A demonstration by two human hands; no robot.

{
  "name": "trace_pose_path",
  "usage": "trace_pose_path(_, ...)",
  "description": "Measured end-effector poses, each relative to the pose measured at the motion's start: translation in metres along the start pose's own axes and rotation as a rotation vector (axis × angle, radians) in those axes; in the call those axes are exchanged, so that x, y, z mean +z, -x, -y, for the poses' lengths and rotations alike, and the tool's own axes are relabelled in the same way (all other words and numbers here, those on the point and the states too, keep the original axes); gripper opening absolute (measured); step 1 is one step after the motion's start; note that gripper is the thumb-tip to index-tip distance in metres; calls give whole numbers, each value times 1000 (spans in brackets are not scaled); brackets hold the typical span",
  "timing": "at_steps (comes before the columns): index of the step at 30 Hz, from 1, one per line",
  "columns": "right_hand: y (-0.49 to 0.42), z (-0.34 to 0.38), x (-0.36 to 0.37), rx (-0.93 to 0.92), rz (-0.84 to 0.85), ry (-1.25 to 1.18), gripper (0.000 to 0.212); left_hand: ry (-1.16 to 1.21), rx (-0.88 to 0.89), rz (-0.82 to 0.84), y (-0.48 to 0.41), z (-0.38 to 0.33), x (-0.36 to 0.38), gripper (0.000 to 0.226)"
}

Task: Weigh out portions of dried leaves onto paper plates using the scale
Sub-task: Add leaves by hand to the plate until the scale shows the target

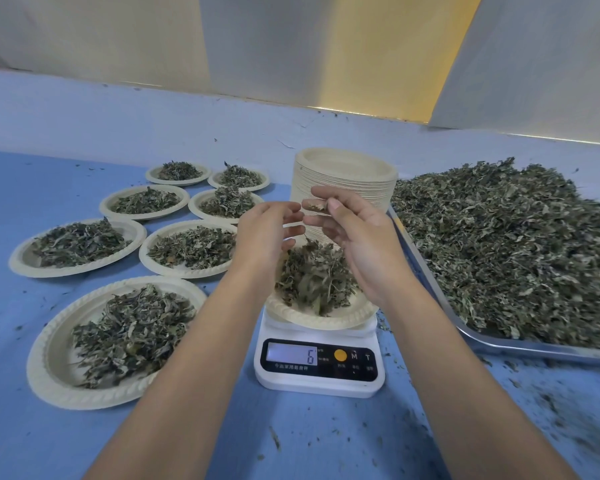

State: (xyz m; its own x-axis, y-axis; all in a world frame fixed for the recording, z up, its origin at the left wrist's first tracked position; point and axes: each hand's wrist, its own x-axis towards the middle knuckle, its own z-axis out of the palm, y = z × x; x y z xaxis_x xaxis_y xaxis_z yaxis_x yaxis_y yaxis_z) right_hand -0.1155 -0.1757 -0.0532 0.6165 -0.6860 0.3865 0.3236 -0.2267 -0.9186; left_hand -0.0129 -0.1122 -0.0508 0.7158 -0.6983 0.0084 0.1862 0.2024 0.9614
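Note:
A white digital scale (319,367) stands in front of me and its display reads 6. On it sits a paper plate (326,318) carrying a heap of dried leaves (314,280). Both hands hover above that plate. My left hand (265,233) has its fingers spread and holds nothing. My right hand (355,233) pinches a small bit of dried leaf (316,206) between thumb and fingers. A metal tray (499,344) on the right holds a big pile of loose dried leaves (513,244).
Several filled paper plates lie on the blue table to the left, the nearest one (49,355) by my left forearm. A tall stack of empty paper plates (343,174) stands behind the scale. Leaf crumbs litter the table at the right front.

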Motion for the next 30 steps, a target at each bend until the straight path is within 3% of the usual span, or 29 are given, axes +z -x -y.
trace_pose_path(14, -4, -3, -1, 46, -98, -84, 30, 8, -14, 4, 0, -2, 1, 18)
trace_pose_path(30, -1, -2, -3, 47, -167, 92, 23, 25, -22, 17, 4, -5, 3, 20)
